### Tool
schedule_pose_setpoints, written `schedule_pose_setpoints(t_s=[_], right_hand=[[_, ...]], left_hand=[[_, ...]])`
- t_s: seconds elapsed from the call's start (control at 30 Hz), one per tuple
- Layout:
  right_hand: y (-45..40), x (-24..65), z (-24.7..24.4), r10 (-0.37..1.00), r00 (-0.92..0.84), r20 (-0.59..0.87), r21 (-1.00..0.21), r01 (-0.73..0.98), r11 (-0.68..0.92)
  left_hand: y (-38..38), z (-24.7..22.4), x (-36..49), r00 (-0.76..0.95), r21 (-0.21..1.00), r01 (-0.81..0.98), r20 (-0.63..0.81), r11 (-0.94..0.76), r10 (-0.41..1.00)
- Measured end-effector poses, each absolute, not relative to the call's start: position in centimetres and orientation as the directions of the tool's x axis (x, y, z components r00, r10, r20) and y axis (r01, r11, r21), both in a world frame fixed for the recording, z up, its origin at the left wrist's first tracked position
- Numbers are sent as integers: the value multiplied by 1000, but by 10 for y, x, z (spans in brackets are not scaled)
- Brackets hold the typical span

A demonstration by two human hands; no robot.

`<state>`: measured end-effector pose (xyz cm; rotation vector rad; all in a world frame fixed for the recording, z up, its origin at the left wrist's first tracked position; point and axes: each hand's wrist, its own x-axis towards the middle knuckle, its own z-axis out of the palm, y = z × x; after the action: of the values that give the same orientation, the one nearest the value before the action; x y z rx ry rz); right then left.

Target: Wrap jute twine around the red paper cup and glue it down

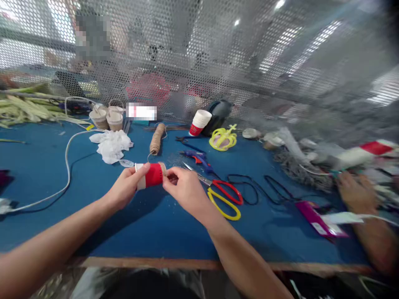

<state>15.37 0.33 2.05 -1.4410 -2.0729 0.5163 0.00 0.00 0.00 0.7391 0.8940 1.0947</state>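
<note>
My left hand is closed round the white end of a red and white paper cup, held on its side above the blue table. Twine is wound at the cup's right end, where the fingers of my right hand pinch together on it. A strand runs from there up toward a spool of brown twine lying just beyond. Close to my right hand lie scissors with one red and one yellow handle. A blue glue gun rests behind them.
Stacked paper cups and a yellow crown-like woven piece stand at the back. Left are crumpled white lace, twine-wrapped cups and a white cable. Another person's hand is at right, near a purple packet.
</note>
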Motion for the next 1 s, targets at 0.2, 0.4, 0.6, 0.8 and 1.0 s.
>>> schedule_pose_setpoints(t_s=[0.2, 0.4, 0.6, 0.8, 1.0], right_hand=[[-2, 158, 23, 939, -291, 184, -601, 722, 342], [3, 183, 41, 953, -288, 95, -831, 505, 235], [10, 187, 38, 973, -215, 88, -914, 370, 164], [8, 175, 15, 959, -279, -48, -978, 210, 12], [17, 180, 3, 983, -182, 4, -950, 307, 61]], left_hand=[[2, 6, -5, 242, 814, -391, -358, 429, 902], [0, 8, -3, 295, 929, -289, -142, 230, 945], [-1, 16, -5, 408, 1000, -14, 25, -21, 913], [4, 10, -2, 369, 956, -182, -150, 230, 917], [1, -11, 2, 298, 954, -207, -150, 217, 943]])
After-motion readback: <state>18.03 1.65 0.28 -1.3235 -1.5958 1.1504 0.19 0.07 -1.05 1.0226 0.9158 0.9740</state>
